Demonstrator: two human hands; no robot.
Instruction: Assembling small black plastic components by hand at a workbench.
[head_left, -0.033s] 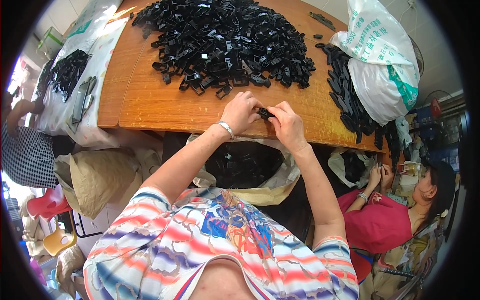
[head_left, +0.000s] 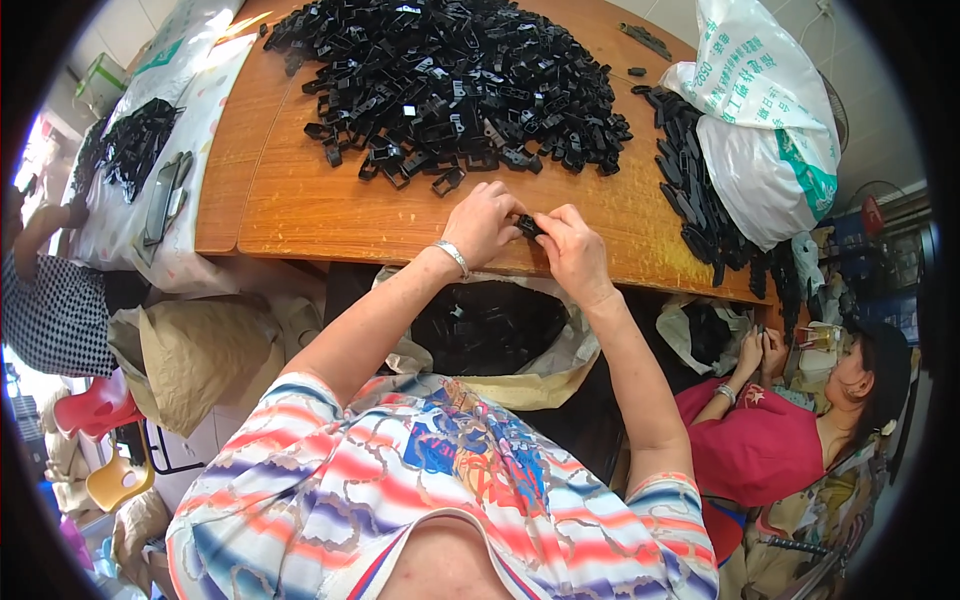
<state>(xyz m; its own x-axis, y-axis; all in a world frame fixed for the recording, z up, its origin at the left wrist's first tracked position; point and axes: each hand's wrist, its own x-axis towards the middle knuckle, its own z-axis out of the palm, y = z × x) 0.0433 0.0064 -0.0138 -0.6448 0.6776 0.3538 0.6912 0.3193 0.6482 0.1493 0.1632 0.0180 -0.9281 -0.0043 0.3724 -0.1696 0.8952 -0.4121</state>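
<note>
Over the near edge of the wooden table, my left hand and my right hand meet at a small black plastic piece. Both hands pinch it between thumb and fingers, one from each side, and the fingertips partly cover it. Its exact kind does not show. Just beyond my hands spreads a large heap of black plastic frame-shaped pieces, with one loose black piece lying closest. Below my hands, an open sack holds more black pieces.
At the table's right lie long black pieces beside a white plastic bag. A co-worker in red sits at right by another sack. On the left are a brown sack, a covered table and another person's checked sleeve.
</note>
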